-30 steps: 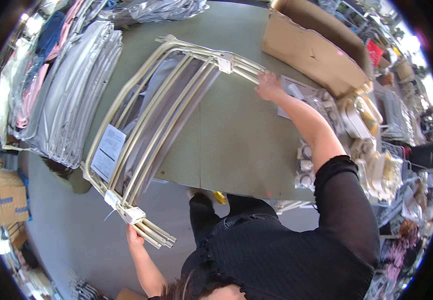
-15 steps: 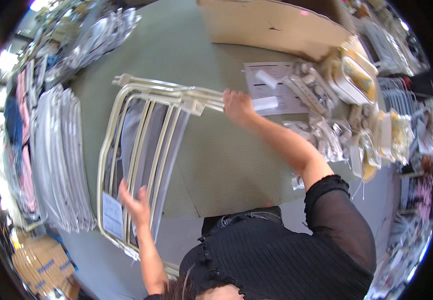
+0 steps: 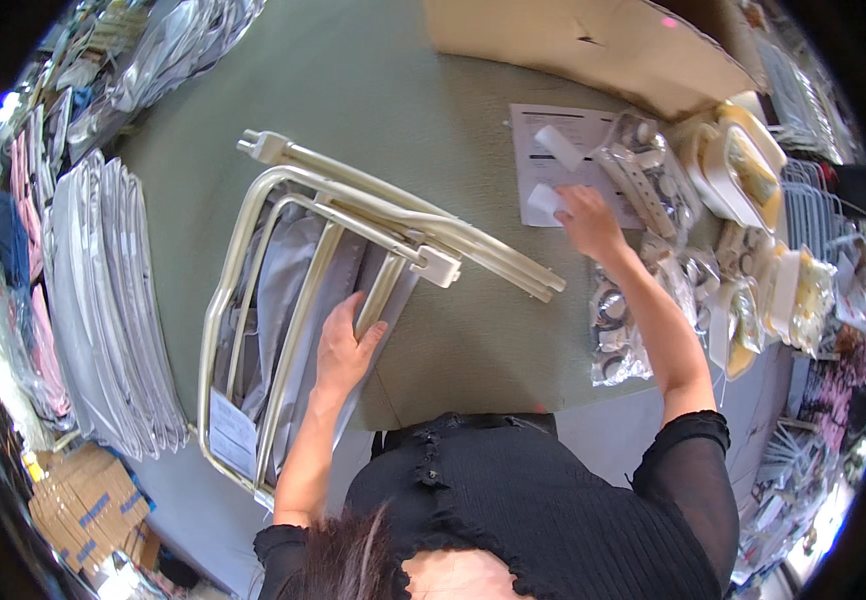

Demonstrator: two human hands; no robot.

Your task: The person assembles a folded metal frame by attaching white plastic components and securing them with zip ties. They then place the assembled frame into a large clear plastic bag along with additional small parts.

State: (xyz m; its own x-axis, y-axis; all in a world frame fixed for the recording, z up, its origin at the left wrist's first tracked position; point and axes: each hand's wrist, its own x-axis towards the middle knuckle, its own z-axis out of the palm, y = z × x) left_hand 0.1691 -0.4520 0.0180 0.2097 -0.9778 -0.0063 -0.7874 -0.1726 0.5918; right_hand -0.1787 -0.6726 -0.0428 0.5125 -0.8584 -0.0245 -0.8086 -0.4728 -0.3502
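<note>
A folded cream tubular metal frame point(image 3: 215, 310) with grey fabric point(image 3: 288, 285) inside it lies on the green table. My left hand point(image 3: 346, 347) grips one of its inner tubes, thumb on the near side and fingers on the other. Two long tubes of the frame reach rightward, their ends free of my hands. Over the printed sheet point(image 3: 535, 150) at the right, my right hand point(image 3: 591, 222) has its fingertips closed on a short white plastic sleeve point(image 3: 544, 200). A second white sleeve point(image 3: 559, 147) lies just beyond it on the paper.
Clear bags of small parts point(image 3: 621, 335) and white-and-yellow wrapped pieces point(image 3: 738, 165) crowd the table's right side. A large cardboard box point(image 3: 573, 45) stands at the back. Grey folded bundles point(image 3: 108, 310) line the left, with flattened cartons point(image 3: 88, 505) below.
My right hand has let go of the frame's tubes and moved right to the white sleeve. My left hand has shifted right onto an inner tube. The frame's long tubes now slant nearer me.
</note>
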